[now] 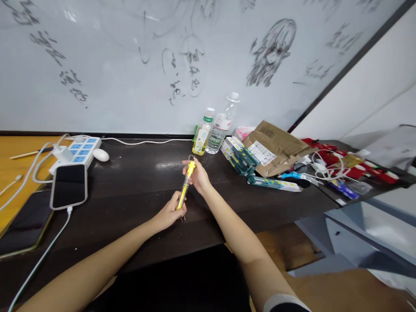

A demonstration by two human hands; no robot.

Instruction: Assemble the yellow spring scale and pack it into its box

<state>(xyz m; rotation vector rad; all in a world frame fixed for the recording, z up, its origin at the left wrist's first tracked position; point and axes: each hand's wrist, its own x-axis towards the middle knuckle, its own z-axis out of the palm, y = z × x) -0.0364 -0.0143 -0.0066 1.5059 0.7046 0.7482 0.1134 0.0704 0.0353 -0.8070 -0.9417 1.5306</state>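
Note:
A slim yellow pen-shaped tool (185, 189) with a partly clear or dark midsection is held up over the dark table, tilted so its top leans right. A thin wire loop shows at its upper end, and another thin bit of metal sticks out near the bottom. The lower end is wrapped by the fingers of my left hand (169, 211). Higher up, my right hand (199, 177) grips the tool near its yellow head from the right side. Its exact kind is too small to tell.
Behind my hands stand a tea bottle (202, 138) and a water bottle (222, 125). To the right lie small boxes (242, 158), a cardboard package (276, 145) and tangled cables (328, 167). Leftward are a charging phone (69, 186), another phone (26, 221), a power strip (82, 151) and a white mouse (101, 154).

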